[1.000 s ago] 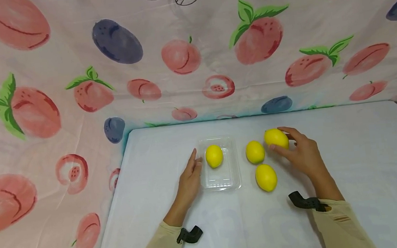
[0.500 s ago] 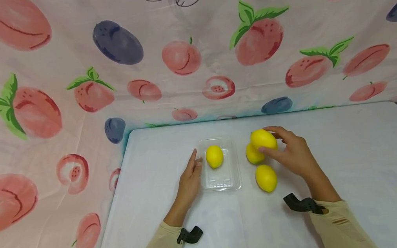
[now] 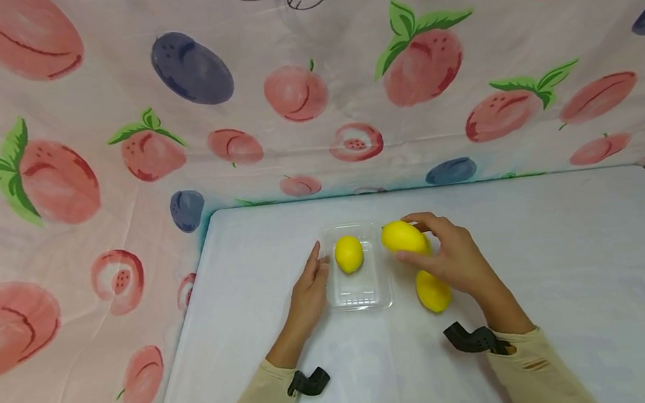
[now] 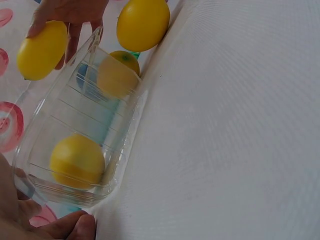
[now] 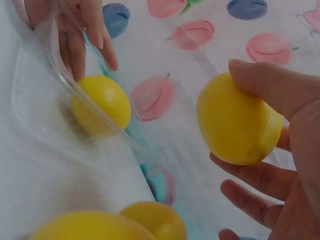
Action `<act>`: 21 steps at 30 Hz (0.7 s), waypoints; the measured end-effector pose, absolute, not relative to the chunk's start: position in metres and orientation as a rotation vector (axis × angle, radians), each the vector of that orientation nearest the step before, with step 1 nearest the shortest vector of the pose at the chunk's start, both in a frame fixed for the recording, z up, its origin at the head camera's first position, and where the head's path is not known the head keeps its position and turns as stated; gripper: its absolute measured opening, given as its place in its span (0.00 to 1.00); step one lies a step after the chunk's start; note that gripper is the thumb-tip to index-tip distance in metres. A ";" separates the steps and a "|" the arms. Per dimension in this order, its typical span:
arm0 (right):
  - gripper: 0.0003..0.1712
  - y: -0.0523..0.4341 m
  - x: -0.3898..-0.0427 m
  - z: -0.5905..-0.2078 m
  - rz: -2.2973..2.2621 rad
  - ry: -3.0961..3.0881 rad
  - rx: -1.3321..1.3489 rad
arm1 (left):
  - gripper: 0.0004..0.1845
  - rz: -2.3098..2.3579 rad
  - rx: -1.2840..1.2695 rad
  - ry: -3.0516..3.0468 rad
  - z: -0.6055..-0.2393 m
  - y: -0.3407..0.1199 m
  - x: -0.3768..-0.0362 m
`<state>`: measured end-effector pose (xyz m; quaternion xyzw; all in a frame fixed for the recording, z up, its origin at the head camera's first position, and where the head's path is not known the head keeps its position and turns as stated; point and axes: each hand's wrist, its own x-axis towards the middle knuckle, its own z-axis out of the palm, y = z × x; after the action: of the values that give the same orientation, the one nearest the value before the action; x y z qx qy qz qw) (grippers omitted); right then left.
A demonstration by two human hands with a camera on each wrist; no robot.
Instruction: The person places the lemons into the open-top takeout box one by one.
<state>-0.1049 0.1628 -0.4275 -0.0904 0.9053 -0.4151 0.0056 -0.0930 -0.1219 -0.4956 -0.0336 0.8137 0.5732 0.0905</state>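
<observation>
In the head view a clear plastic container [image 3: 360,297] sits on the white table with one yellow lemon [image 3: 349,254] in its far half. My left hand [image 3: 307,292] rests against the container's left side, fingers fairly straight along the wall. Just off the container's right rim, my right hand [image 3: 448,251] holds a second lemon [image 5: 239,120] between thumb and fingers, raised above the table. Beneath that hand lies another lemon [image 4: 120,72], mostly hidden in the head view. Nearer the front is one more lemon [image 3: 433,291], on the table.
The white table [image 3: 594,280] meets a fruit-printed cloth [image 3: 347,84] at its back and left edges. Each wrist carries a black camera mount, such as the right mount [image 3: 472,338] over the table.
My right hand has carried its lemon leftward, over the lemon on the table to near the container's right rim. My left hand and the container have stayed put.
</observation>
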 end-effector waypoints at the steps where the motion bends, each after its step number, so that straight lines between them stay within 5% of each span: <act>1: 0.38 0.160 -0.105 -0.427 -1.299 2.831 -0.293 | 0.29 1.705 -0.101 2.418 -0.496 -0.122 -0.093; 21: 0.38 0.109 -0.099 -0.440 -1.259 2.821 -0.430 | 0.29 1.685 -0.108 2.451 -0.493 -0.120 -0.094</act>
<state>-0.0991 0.1093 -0.4402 -0.1379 0.9045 -0.4035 0.0113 -0.0938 -0.1196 -0.4933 -0.0361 0.8207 0.5642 0.0828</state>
